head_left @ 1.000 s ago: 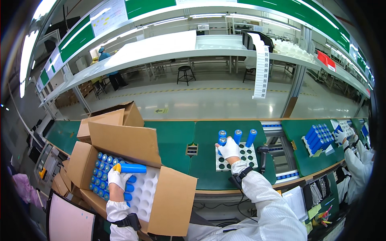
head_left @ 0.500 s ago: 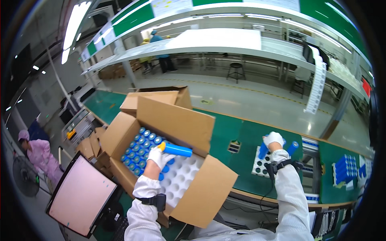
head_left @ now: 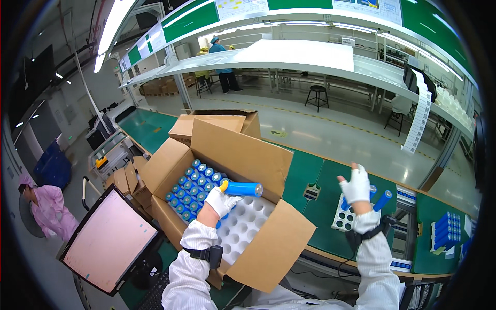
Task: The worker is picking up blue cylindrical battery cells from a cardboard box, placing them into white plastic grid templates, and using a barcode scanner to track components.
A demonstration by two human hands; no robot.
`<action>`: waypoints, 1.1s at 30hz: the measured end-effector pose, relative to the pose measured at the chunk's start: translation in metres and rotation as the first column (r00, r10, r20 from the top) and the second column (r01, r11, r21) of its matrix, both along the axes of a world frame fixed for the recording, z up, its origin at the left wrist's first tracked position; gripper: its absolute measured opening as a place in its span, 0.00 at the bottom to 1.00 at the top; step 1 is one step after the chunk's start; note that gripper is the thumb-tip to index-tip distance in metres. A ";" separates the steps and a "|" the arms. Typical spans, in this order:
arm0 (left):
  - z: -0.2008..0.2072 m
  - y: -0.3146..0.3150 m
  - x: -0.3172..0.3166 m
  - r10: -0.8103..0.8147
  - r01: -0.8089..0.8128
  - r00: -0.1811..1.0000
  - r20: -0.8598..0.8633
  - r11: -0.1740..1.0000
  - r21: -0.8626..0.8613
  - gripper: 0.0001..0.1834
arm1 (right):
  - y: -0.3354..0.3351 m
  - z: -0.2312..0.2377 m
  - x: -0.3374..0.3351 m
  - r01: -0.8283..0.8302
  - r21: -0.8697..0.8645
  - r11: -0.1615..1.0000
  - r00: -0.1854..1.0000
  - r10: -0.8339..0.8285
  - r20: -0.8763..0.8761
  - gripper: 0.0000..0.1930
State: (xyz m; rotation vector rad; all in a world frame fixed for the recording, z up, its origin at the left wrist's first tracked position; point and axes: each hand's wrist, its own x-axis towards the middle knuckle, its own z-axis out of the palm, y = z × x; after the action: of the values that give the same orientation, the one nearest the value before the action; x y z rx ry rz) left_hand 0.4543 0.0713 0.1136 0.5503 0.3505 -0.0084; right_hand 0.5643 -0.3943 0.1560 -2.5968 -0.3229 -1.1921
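Observation:
My left hand (head_left: 221, 202), in a white glove with yellow at a fingertip, grips a blue cylindrical battery cell (head_left: 247, 189), lying nearly level above an open cardboard box (head_left: 268, 245). Rows of upright blue cells (head_left: 194, 188) fill the box's far left part. Beside them shows a white foam insert (head_left: 240, 230) with bare round holes. Fingers spread, my right hand (head_left: 357, 186) is raised over a white holder with round holes (head_left: 342, 221) and holds nothing. Several blue cells (head_left: 382, 200) stand in that holder, partly hidden by the hand.
A monitor (head_left: 111, 240) stands at the lower left. More cardboard boxes (head_left: 206, 126) sit behind the open one. A conveyor track (head_left: 405, 227) runs right of the holder, with another block of blue cells (head_left: 447, 230) beyond. Overhead spans a shelf (head_left: 299, 57); a person in pink (head_left: 49, 206) is far left.
My right hand has let go of a blue cell at the white holder, opened and lifted. My left hand keeps its cell above the box. The whole view has shifted slightly.

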 end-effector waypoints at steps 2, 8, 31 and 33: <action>-0.008 0.022 -0.010 -0.225 0.247 0.953 0.203 0.965 -0.092 0.16 | 0.057 0.047 -0.064 -0.435 0.438 0.787 0.836 0.533 -0.129 0.29; 0.075 -0.080 -0.043 -0.422 -0.082 0.888 0.182 0.245 0.966 0.21 | 0.126 0.065 -0.141 -0.564 0.734 0.378 0.443 0.889 -0.118 0.35; 0.068 -0.091 -0.036 -0.248 0.214 0.960 -0.128 0.361 0.908 0.35 | 0.116 0.040 -0.132 -0.428 0.904 -0.004 0.323 0.933 0.157 0.25; 0.041 -0.053 -0.023 0.066 -0.099 0.991 0.114 -0.197 0.975 0.24 | 0.094 0.030 -0.129 -0.429 0.902 0.039 0.525 0.824 0.214 0.24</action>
State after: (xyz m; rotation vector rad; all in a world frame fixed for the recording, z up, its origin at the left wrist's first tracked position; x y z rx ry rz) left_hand 0.4314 0.0178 0.1547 2.2587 0.3040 0.4943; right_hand 0.4358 -0.3001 0.1863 -1.2575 -0.5183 -0.2547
